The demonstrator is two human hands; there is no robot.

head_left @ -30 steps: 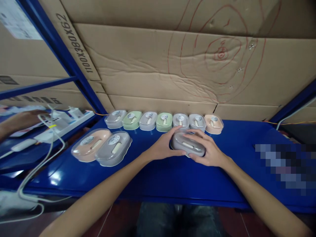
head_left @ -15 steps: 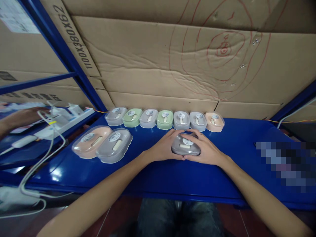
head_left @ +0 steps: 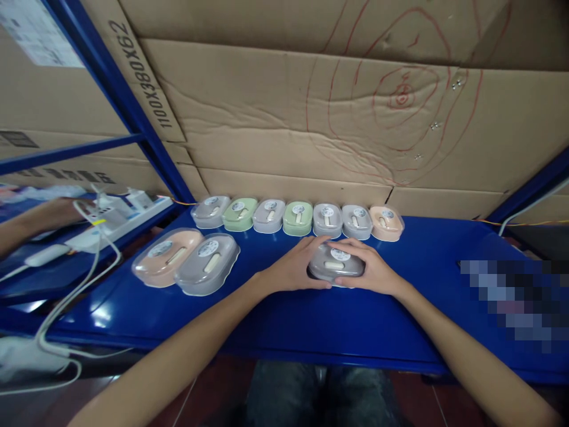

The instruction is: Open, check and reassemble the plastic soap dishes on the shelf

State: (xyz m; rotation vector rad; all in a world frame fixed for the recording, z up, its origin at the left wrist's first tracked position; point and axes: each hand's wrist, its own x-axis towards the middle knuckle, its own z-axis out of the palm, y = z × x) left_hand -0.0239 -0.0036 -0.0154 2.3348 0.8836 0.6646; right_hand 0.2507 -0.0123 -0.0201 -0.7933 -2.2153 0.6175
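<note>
case (head_left: 338, 271) between hands (head_left: 296, 265) | case pair (head_left: 187, 267) left | seven-case row (head_left: 297, 219) behind

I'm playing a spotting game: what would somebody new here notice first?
Probably the red rings drawn on the cardboard behind the table. Next, the grey box between the person's left grip and right grip, low in the middle. Beyond it, seven boxes in grey, green and peach line the table's back edge.
</note>
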